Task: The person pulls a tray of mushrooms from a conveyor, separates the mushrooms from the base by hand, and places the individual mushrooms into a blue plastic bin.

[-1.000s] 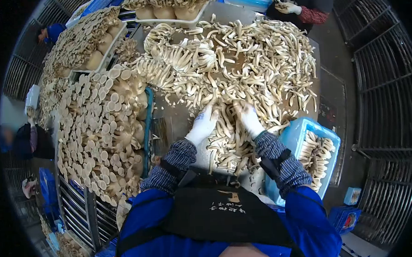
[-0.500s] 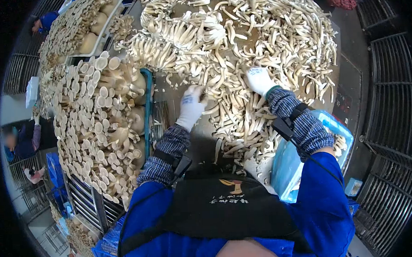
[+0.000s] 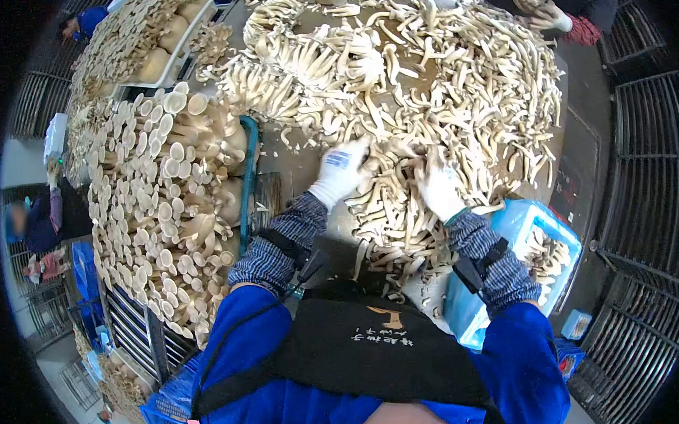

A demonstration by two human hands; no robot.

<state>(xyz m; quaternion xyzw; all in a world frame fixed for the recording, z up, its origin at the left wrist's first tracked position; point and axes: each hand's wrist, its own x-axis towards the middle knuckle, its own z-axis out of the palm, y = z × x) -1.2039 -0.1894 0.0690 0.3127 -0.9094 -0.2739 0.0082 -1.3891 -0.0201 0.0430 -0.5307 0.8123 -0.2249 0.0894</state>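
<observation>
A broad heap of loose pale mushrooms with long stems covers much of the metal table. At the heap's left edge is my left hand in a white glove, its thumb and fingers apart against the mushrooms. Opposite it, my right hand, also gloved, reaches into the heap with fingers bent and spread. The fingertips of both hands are partly lost among the stems, and no mushroom shows plainly gripped. By my right forearm stands a light blue basket containing mushrooms.
At left, clustered round-capped mushrooms fill a crate with a teal rim. A white tray of mushroom blocks lies beyond. Another person's gloved hands are at the far right corner. Metal racks line the right side.
My left hand has moved right onto the heap's edge. My right hand has drawn nearer my body, so the two are closer together. The other person's hands have come further into view.
</observation>
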